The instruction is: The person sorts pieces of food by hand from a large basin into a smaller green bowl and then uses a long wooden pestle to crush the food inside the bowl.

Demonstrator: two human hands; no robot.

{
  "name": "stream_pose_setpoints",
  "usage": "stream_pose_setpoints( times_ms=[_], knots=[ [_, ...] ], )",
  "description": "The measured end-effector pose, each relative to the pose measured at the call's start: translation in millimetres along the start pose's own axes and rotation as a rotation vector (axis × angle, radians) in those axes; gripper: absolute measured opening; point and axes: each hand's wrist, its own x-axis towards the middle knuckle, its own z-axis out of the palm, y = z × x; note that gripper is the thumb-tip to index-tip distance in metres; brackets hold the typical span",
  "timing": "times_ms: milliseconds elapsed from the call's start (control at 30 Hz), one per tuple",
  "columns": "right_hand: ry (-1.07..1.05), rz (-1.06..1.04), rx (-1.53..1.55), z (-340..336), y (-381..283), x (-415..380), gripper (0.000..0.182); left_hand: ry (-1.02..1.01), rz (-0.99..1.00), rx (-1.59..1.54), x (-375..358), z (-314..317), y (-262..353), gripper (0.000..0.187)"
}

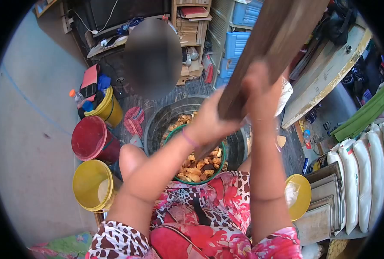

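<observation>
Both my hands are wrapped around a long dark wooden beam [272, 41]. It slants from the top right down toward my lap. My left hand [210, 121] grips it lower down, and my right hand [262, 93], blurred by motion, is a little higher on its right side. The beam's narrower lower end points into a green-rimmed container [223, 163] of toasted-looking bread chunks [195, 172]. This container sits in a wide black tub [240, 144] between my knees, where more brown pieces [181, 121] lie behind it.
To my left stand a filled yellow bucket [118, 113], a red bucket [88, 136] and another yellow bucket [88, 185]. At right are a yellow container [303, 200], stacked trays [317, 224] and white sacks [364, 168]. Blue drawers [237, 44] and a shelf [190, 28] stand ahead.
</observation>
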Motion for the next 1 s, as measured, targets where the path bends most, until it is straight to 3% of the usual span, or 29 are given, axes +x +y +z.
stream_pose_setpoints(
  times_ms=[33, 67, 100, 133, 233, 367, 467, 500, 533, 567, 600, 633, 667, 700, 733, 800, 833, 867, 900, 933, 967, 1000],
  knots=[
    [0.025, -0.059, -0.160, -3, 58, -57, 0.088, -0.087, -0.103, 0.005, -41, -6, -57, 0.065],
    [-0.112, 0.164, 0.022, -3, 103, -118, 0.099, -0.055, -0.255, 0.103, -87, -10, -96, 0.065],
    [-0.010, 0.303, 0.159, 10, 124, -168, 0.096, -0.026, -0.420, -0.041, -115, -11, -123, 0.063],
    [-0.123, 0.440, 0.207, -2, 131, -181, 0.084, -0.021, -0.406, -0.035, -109, -14, -124, 0.063],
    [-0.169, 0.460, 0.228, -13, 120, -179, 0.074, -0.154, -0.443, 0.020, -112, -14, -117, 0.061],
    [-0.294, 0.272, 0.077, -30, 106, -152, 0.065, -0.153, -0.520, -0.138, -109, -3, -106, 0.057],
    [-0.111, 0.177, 0.123, -19, 60, -102, 0.074, -0.176, -0.393, -0.085, -63, -2, -55, 0.058],
    [-0.039, 0.146, 0.064, -16, 41, -74, 0.079, -0.229, -0.477, -0.106, -36, -4, -20, 0.057],
    [-0.007, 0.104, 0.093, -10, 8, -40, 0.078, -0.269, -0.268, 0.043, -14, -8, -12, 0.054],
    [-0.037, 0.118, 0.009, -15, -14, -13, 0.072, -0.258, -0.231, 0.002, 9, -5, 21, 0.052],
    [0.044, -0.032, 0.097, -8, -35, 13, 0.058, -0.254, -0.186, -0.007, 29, -5, 43, 0.051],
    [0.037, -0.131, -0.085, -6, -57, 35, 0.066, -0.252, -0.141, -0.018, 46, -4, 59, 0.049],
    [0.013, -0.381, -0.324, -14, -64, 59, 0.066, -0.224, -0.119, -0.071, 61, -2, 79, 0.047],
    [0.170, -0.207, -0.410, -13, -73, 75, 0.067, -0.192, -0.102, -0.124, 68, -1, 89, 0.045],
    [0.068, -0.214, 0.038, 17, -108, 59, 0.061, -0.193, -0.108, -0.129, 68, 1, 87, 0.045],
    [0.045, -0.232, -0.145, -10, -80, 55, 0.061, -0.147, -0.078, -0.136, 64, 4, 84, 0.043],
    [0.021, -0.261, -0.325, -18, -61, 49, 0.061, -0.155, -0.109, -0.015, 49, 3, 69, 0.047],
    [-0.019, 0.077, 0.134, -10, -45, 18, 0.048, -0.122, -0.089, -0.067, 23, 7, 44, 0.053],
    [0.045, 0.110, 0.178, -10, -15, -25, 0.072, -0.150, -0.077, 0.000, -6, 6, 18, 0.061],
    [0.004, 0.095, 0.024, -14, 34, -73, 0.090, -0.174, -0.206, 0.063, -49, 2, -34, 0.059],
    [-0.082, 0.213, 0.023, -17, 92, -139, 0.093, -0.090, -0.237, 0.065, -94, 2, -88, 0.057],
    [-0.072, 0.365, 0.086, -4, 119, -188, 0.086, -0.143, -0.470, -0.005, -126, -8, -125, 0.054]
  ],
)
